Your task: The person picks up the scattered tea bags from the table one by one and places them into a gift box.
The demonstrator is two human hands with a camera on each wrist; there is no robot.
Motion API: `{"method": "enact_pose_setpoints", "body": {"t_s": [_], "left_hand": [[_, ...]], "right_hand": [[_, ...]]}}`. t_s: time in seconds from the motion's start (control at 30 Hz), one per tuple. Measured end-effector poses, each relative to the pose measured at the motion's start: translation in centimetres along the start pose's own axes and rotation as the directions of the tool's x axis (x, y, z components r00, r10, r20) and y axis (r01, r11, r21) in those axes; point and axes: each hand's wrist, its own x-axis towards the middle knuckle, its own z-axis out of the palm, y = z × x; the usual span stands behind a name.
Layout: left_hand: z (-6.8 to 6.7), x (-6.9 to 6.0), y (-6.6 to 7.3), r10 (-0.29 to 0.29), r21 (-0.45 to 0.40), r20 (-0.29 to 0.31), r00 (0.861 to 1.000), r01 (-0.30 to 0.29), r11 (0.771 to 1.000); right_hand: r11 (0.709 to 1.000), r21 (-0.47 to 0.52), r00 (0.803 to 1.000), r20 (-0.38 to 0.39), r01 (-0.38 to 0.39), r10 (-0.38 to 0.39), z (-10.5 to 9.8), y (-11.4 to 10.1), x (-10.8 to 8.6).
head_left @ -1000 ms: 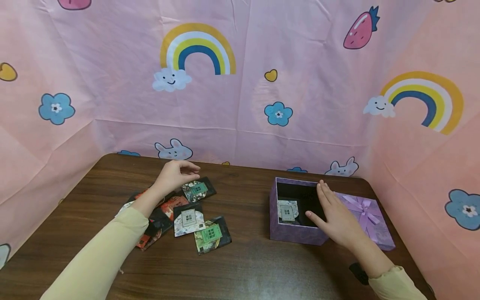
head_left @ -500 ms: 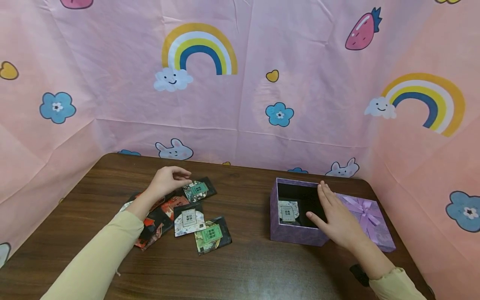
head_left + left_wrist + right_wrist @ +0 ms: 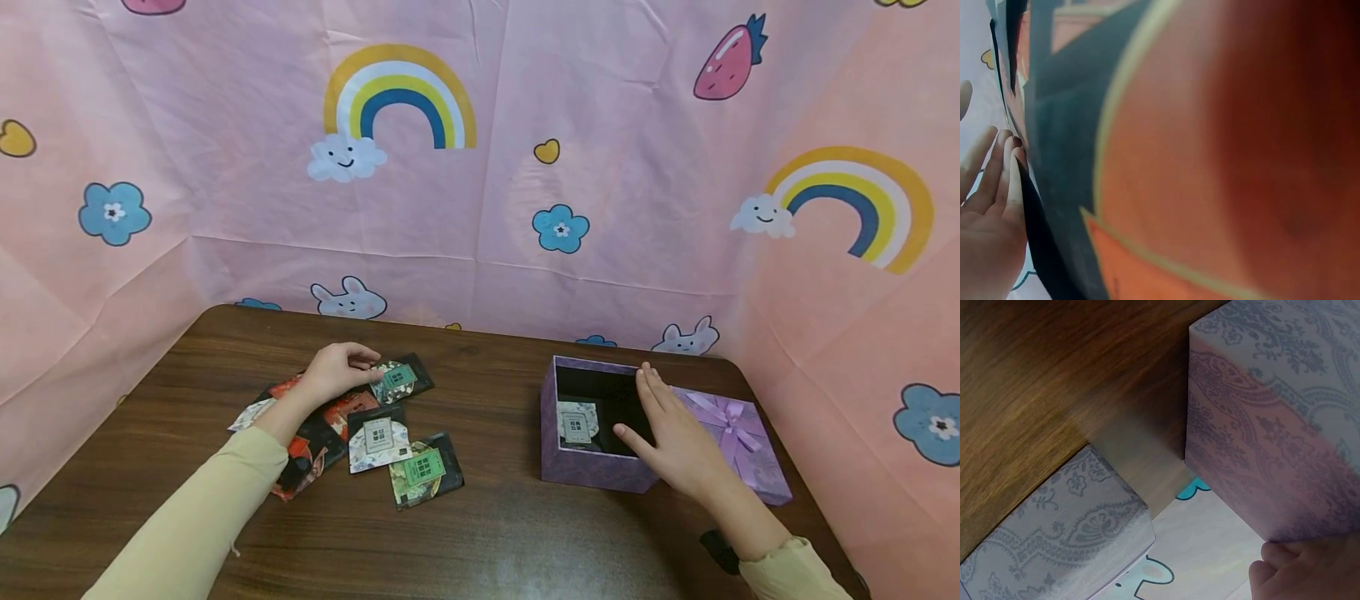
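My left hand (image 3: 337, 372) is over the flat black sachets on the left of the table, its fingertips at the near edge of a teal-labelled sachet (image 3: 398, 377); whether they touch it is hard to tell. In the left wrist view the fingers (image 3: 988, 178) look extended, beside an orange-red sachet (image 3: 1160, 156) that fills most of the picture. My right hand (image 3: 678, 442) rests with straight fingers along the right wall of a purple patterned box (image 3: 596, 468). Inside that box stands a white-labelled sachet (image 3: 577, 425). Part of the right wall is hidden by the hand.
A white-labelled sachet (image 3: 378, 439) and a green-labelled one (image 3: 424, 469) lie in front of the left pile of red sachets (image 3: 349, 410). The purple lid with a bow (image 3: 735, 429) lies right of the box. Patterned cloth (image 3: 480, 250) hangs behind the table.
My left hand has come down and slightly left, bringing its fingertips to the teal-labelled sachet. My right hand and the box have stayed in place.
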Motion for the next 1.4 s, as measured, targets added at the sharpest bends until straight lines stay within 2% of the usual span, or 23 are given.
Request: {"method": "enact_pose_setpoints", "body": {"t_s": [0.13,0.33,0.53,0.87,1.07,1.4], "left_hand": [[0.3,-0.1,0.2,0.008,0.013,0.008,1.000,-0.008,1.000],[0.8,0.1,0.4,0.045,0.095,0.034,0.998,-0.048,0.994],[1.0,0.0,0.9,0.052,0.154,0.039,0.998,-0.058,0.986],[1.0,0.1,0.9,0.057,0.130,0.018,0.998,-0.059,0.990],[0.9,0.4,0.7,0.032,0.080,-0.008,0.999,-0.031,0.996],[0.6,0.6,1.4,0.053,0.009,-0.080,0.995,-0.053,0.999]], "right_hand": [[1.000,0.005,1.000,0.002,-0.004,0.004,-0.1,0.0,0.0],[1.000,0.001,1.000,0.005,-0.005,0.005,-0.1,0.0,0.0],[1.000,-0.002,1.000,0.008,-0.006,0.006,-0.1,0.1,0.0],[1.000,-0.001,1.000,-0.002,-0.002,0.002,-0.2,-0.1,0.0],[1.000,-0.004,1.000,-0.001,-0.001,0.001,-0.2,-0.1,0.1],[1.000,-0.009,1.000,0.002,-0.002,0.002,-0.1,0.1,0.1]]}}
